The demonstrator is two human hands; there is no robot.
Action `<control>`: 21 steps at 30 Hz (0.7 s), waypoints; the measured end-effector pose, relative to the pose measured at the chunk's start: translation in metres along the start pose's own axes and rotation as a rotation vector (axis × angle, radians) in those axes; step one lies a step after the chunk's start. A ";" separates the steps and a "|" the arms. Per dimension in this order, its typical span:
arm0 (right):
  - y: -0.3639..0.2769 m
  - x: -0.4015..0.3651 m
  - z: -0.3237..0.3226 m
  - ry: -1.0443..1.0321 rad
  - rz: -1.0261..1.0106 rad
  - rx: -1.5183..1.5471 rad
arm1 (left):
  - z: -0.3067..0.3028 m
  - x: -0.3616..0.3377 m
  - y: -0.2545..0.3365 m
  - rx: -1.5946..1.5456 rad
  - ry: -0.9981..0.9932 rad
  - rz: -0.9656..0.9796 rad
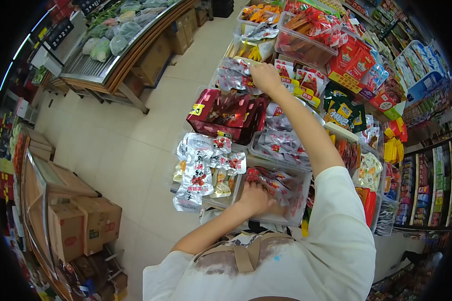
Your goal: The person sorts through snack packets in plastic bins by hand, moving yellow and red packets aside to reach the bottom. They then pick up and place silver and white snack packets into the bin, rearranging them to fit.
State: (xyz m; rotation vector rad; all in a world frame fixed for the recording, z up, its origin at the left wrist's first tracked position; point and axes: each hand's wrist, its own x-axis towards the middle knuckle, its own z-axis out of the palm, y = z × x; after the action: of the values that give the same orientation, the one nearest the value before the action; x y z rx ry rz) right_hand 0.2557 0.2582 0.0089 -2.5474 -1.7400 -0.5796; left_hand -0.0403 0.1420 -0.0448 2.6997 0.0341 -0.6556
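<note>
My left hand (256, 199) is in a clear plastic bin (301, 198) at the near edge of the display, its fingers curled at some red and silver packets (273, 183). Whether it grips one is hidden. Farther off, my right arm reaches across the bins, and my right hand (265, 78) is bent down beside silver packets (233, 75); its fingertips are hidden. Between the hands stands a dark red box (226, 114). Left of my left hand, silver and white packets (198, 173) lie piled over another bin.
Bins of red-wrapped snacks (309, 30) and a red carton (351, 62) stand at the far right. A vegetable stand (115, 55) is at upper left, with cardboard boxes (85, 226) at lower left. Shelves (432, 180) line the right side.
</note>
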 end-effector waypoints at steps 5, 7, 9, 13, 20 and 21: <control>0.023 -0.001 -0.015 0.222 -0.002 -0.010 | -0.002 -0.001 0.001 -0.014 -0.025 0.001; 0.029 0.000 -0.034 0.264 0.061 0.066 | -0.002 -0.001 -0.001 -0.022 -0.025 0.003; 0.036 -0.010 -0.064 0.300 0.054 0.114 | -0.003 -0.001 -0.001 -0.001 -0.020 0.011; 0.031 -0.066 -0.145 0.300 -0.050 0.396 | 0.004 0.002 -0.001 0.023 -0.014 0.028; -0.023 -0.220 -0.221 -0.206 0.132 0.565 | 0.002 0.004 0.000 0.026 -0.036 0.024; -0.032 -0.238 -0.213 -0.199 0.132 0.601 | 0.001 0.004 0.000 0.026 -0.029 0.021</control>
State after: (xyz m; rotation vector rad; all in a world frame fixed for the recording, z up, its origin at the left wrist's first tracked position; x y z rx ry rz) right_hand 0.0879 0.0120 0.1293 -2.3031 -1.4759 0.1902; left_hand -0.0375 0.1410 -0.0477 2.7110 -0.0102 -0.6938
